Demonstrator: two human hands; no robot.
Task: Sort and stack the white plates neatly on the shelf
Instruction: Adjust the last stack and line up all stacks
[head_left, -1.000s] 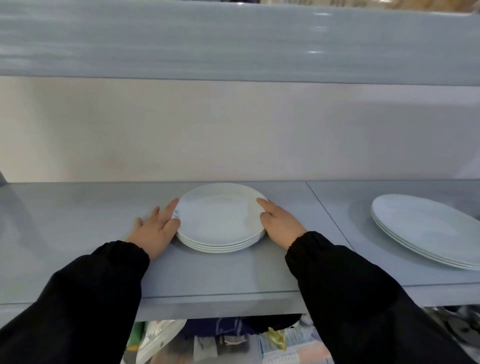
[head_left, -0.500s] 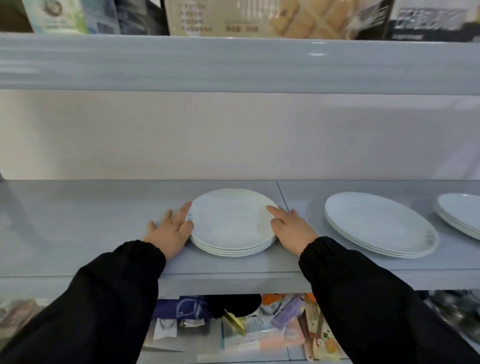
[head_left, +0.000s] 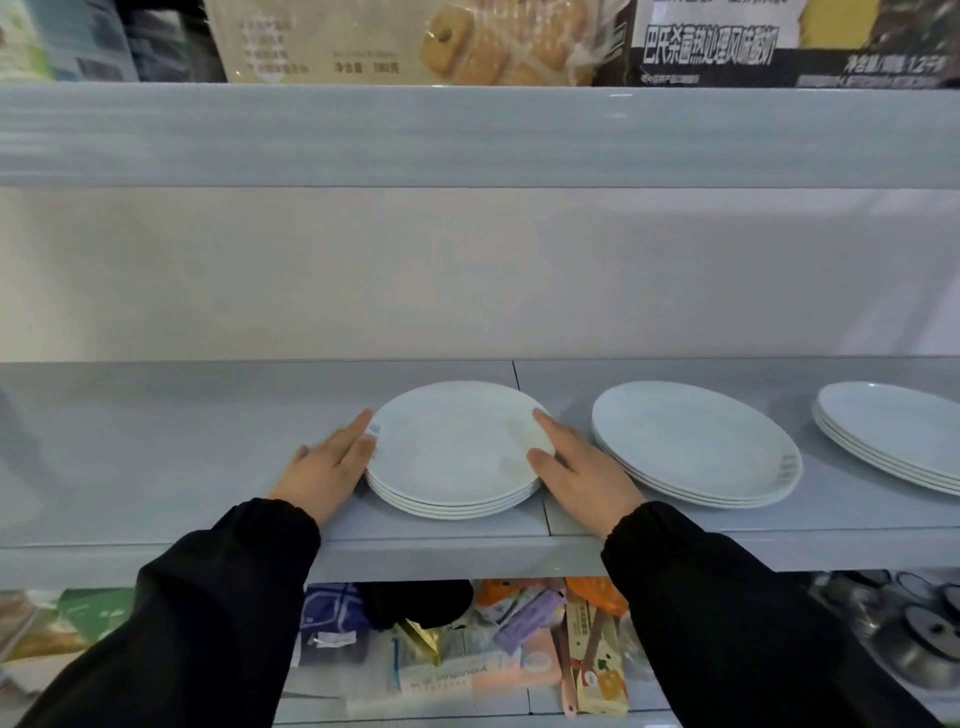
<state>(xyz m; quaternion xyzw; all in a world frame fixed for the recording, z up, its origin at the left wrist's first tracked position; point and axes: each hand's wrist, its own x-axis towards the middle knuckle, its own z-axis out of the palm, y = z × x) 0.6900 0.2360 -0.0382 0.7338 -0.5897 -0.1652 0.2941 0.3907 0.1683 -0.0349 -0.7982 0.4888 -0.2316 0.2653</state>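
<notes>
Plate stack (head_left: 457, 449) sitting dead centre between hands. Left hand (head_left: 324, 470) and right hand (head_left: 584, 475) flanking rim equally near, fingers straight, pressing, gripping nothing. Bigger stack (head_left: 691, 441) lying rightward.

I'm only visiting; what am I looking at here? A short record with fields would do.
Scene: grey shelf with three stacks of white plates
Left hand: flat, fingers straight against left rim of left stack
Right hand: flat against its right rim
Other stacks: middle stack and right stack, untouched
Below: packaged goods
</notes>
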